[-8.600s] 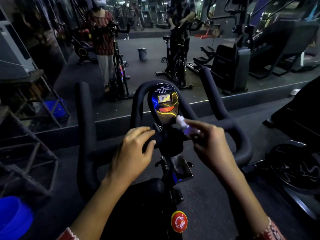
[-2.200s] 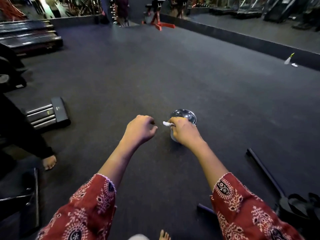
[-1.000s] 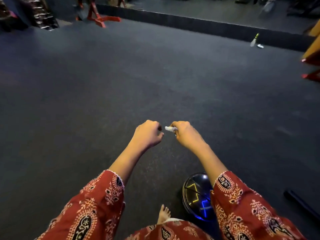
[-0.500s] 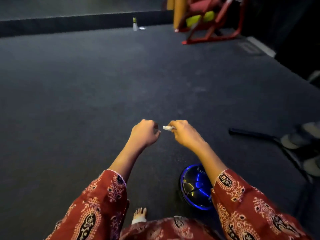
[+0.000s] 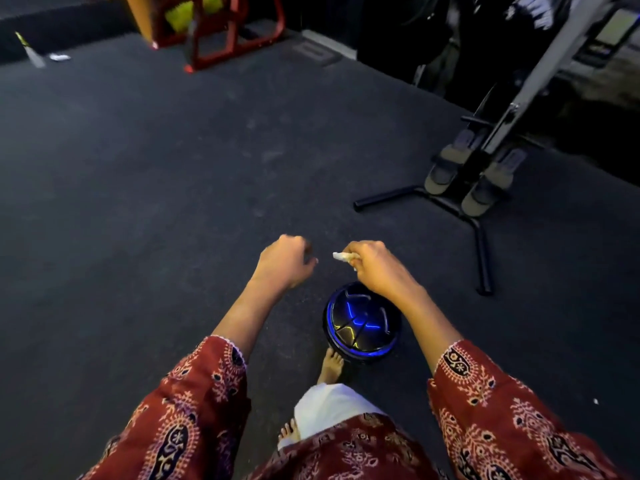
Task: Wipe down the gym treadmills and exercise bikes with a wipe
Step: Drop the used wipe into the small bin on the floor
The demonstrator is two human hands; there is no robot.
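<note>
Right hand: grip narrow, fingers curled, pinching a small white wipe; one end of it sticks out toward the left hand. Left hand: just left of that grip and clear of the wipe, fingers curled in, holding nothing. We note a round dark bowl with blue glints on the floor, below the right wrist, and a bare foot just beside its near rim. Beyond and right of the right grip, well apart, we see an exercise machine with pedals.
</note>
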